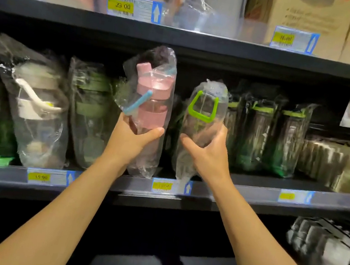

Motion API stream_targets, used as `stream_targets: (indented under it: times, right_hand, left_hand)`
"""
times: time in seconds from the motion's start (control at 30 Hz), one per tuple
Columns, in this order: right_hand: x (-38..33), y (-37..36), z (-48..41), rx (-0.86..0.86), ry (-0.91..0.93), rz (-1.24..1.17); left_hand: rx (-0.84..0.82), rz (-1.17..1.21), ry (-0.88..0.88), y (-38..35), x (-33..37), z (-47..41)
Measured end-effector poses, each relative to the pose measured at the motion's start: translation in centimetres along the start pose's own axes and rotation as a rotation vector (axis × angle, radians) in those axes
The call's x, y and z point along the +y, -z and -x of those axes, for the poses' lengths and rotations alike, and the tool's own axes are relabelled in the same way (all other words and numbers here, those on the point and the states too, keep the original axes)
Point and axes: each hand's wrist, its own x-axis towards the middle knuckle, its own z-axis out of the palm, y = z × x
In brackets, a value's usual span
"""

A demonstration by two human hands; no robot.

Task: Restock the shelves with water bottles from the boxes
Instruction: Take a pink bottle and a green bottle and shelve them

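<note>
The left hand (132, 138) grips the lower body of a pink-lidded transparent water bottle with a blue strap (154, 100), wrapped in a clear plastic bag and standing upright at the front of the dark metal middle shelf (240, 195). The right hand (207, 154) grasps a clear bagged bottle with a lime-green handle (203, 114) just beside it, also on that shelf. To the left stands a bagged white-lidded bottle (36, 105); to the right, a row of dark green-topped bottles (284, 142). A yellow price label (162, 186) sits on the shelf edge below the hands. Cardboard boxes (307, 15) occupy the shelf above.
</note>
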Motion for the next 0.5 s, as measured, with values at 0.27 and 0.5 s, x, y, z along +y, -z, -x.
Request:
stream_targets:
  times: [0.27, 0.5]
  right_hand:
    - [1.4, -1.2, -1.9, -0.08, -0.091, 0.015]
    - [1.6, -3.1, -2.0, -0.137, -0.148, 0.125]
  left_hand:
    - [0.025, -0.142, 0.133, 0.2, -3.0, -0.3]
    - [0.044, -0.186, 0.191, 0.4, -4.0, -0.8]
